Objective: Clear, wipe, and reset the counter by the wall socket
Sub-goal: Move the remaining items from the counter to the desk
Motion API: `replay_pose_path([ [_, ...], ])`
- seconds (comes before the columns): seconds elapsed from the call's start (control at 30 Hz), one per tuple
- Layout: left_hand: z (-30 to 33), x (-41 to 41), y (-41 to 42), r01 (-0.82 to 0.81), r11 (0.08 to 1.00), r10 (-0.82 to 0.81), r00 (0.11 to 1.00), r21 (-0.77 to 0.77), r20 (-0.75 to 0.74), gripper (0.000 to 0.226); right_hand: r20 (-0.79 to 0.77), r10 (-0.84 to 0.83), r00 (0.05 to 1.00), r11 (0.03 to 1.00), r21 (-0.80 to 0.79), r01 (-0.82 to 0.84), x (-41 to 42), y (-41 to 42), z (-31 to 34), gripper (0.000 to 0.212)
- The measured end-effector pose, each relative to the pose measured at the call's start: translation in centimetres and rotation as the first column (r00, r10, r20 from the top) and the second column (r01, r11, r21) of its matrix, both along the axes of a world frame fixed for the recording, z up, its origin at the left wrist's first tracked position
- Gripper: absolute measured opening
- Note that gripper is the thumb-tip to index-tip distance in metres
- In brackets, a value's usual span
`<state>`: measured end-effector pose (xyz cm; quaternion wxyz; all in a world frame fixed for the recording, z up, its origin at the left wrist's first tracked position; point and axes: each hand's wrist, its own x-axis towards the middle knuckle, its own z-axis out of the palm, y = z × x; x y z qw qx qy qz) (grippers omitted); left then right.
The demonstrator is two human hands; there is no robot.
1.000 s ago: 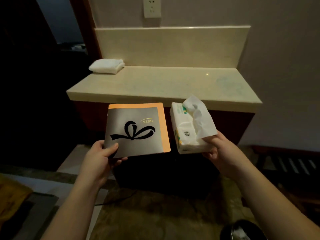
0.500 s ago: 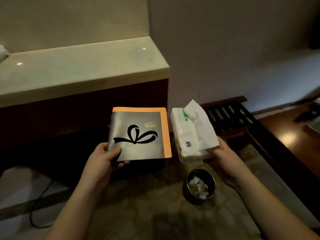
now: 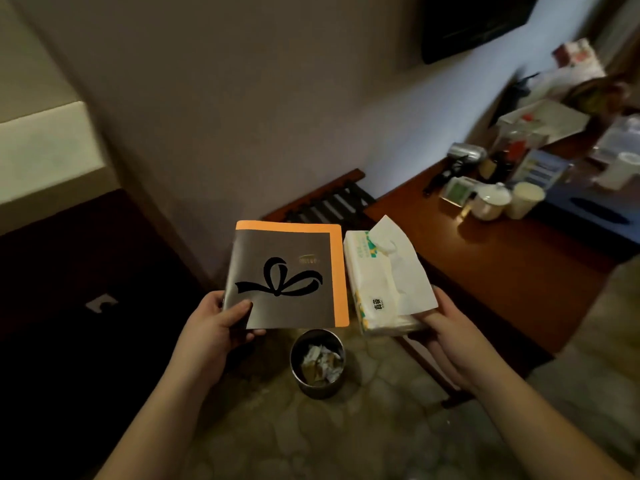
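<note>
Now turning away from the counter (image 3: 48,147) toward the wooden desk (image 3: 519,258).
The left hand (image 3: 214,327) is pinching the bow-printed booklet (image 3: 287,275); the right hand (image 3: 446,327) is gripping the tissue pack (image 3: 384,278); both are being carried clear, above the waste bin (image 3: 318,365).

View swung right of the counter (image 3: 41,147) — a cluttered wooden desk (image 3: 512,258) now appears, waste bin (image 3: 318,365) below the booklet (image 3: 284,275)

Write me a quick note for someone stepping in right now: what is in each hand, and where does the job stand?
Left hand grips the grey and orange booklet by its lower corner.
Right hand holds the tissue pack, one tissue sticking up.
Both hang above the floor, over the small bin.
The counter lies at far left; its visible part is bare.
Left: set both down, perhaps on the wooden desk, then wipe and reset.
</note>
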<state>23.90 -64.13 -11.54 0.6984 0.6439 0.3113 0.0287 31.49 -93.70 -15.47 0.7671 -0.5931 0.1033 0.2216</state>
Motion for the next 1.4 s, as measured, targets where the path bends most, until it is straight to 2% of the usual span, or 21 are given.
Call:
replay_pose_path([
  [0.13, -0.6, 4.4, -6.3, 0.086, 0.996, -0.087, 0.996, -0.039, -0.013, 0.015, -0.046, -0.081, 0.996, 0.997, 0.007, 0.081, 1.3, -6.8, -0.5, 0.047],
  [0.27, -1.4, 8.5, -12.1, 0.184, 0.982, -0.186, 0.982, -0.047, -0.039, 0.015, -0.045, -0.173, 0.984, 0.985, -0.005, 0.173, 2.0, -12.9, -1.0, 0.035],
  [0.4, -2.2, 12.4, -16.9, 0.261, 0.963, -0.265, 0.963, -0.072, -0.047, 0.012, -0.04, -0.276, 0.96, 0.96, -0.058, 0.273, 2.5, -17.9, -1.5, 0.042],
  [0.53, -3.1, 15.9, -20.9, 0.333, 0.934, -0.34, 0.94, -0.127, -0.038, 0.013, -0.051, -0.369, 0.928, 0.93, -0.028, 0.368, 2.5, -21.7, -1.8, 0.045],
  [0.63, -3.9, 18.3, -23.4, 0.376, 0.915, -0.386, 0.921, -0.144, -0.055, 0.014, -0.054, -0.449, 0.892, 0.893, -0.034, 0.448, 2.6, -23.7, -2.7, 0.037],
  [0.8, -5.9, 22.5, -26.9, 0.461, 0.875, -0.477, 0.873, -0.146, -0.1, 0.021, -0.1, -0.564, 0.82, 0.825, -0.04, 0.563, 3.4, -26.6, -4.7, 0.042],
  [1.2, -12.0, 35.5, -34.2, 0.661, 0.735, -0.676, 0.698, -0.15, -0.238, 0.021, -0.171, -0.701, 0.692, 0.711, -0.097, 0.696, 11.0, -31.6, -10.8, 0.046],
  [1.4, -15.3, 41.0, -36.5, 0.729, 0.673, -0.727, 0.62, -0.127, -0.294, 0.026, -0.226, -0.708, 0.669, 0.704, -0.151, 0.694, 15.5, -32.9, -12.7, 0.054],
])
